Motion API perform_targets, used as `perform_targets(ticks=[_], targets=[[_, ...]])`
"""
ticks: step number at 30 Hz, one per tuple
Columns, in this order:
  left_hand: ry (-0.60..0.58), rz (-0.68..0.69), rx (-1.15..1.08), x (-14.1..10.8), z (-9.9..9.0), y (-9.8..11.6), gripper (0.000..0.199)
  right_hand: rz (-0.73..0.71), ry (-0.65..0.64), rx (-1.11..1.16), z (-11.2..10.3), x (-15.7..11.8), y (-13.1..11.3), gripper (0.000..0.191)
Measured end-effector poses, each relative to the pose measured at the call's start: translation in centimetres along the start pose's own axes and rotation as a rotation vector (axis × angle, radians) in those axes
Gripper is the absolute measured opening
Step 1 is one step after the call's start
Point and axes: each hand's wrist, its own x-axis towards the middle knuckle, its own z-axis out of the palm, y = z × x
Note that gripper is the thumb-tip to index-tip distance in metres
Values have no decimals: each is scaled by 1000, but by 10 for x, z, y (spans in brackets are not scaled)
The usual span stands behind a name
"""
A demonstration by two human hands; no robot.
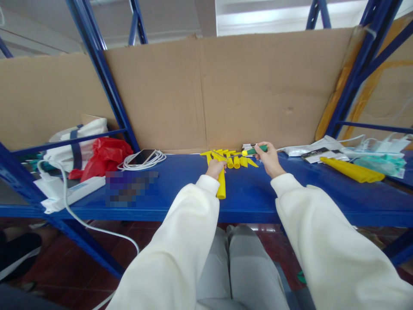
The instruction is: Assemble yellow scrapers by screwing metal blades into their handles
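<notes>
My right hand (268, 160) is closed round the green and yellow handle of a screwdriver (260, 150), whose thin shaft points left over several yellow pieces (236, 161). Opposite it, my left hand (216, 168) has its fingers closed on a yellow tube (221, 185), which reaches toward the front of the blue shelf (251, 193). The shaft's tip lies close to the fingers of my left hand; whether it touches the tube I cannot tell. Other short yellow pieces lie in a cluster behind and between both hands.
At the left are a white power strip (77, 193), a red bag (106, 155) and a phone (142, 157) with a coiled white cable. More yellow tubes (355, 170) and packets (322, 150) lie at the right. Cardboard (251, 90) stands behind, between blue posts.
</notes>
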Motion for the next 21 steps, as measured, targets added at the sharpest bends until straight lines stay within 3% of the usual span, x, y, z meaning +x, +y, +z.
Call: perform_targets(ticks=[21], targets=[[-5,4,53,6,-1,-3,18,5,-65,-53,-1,-2,1,50]])
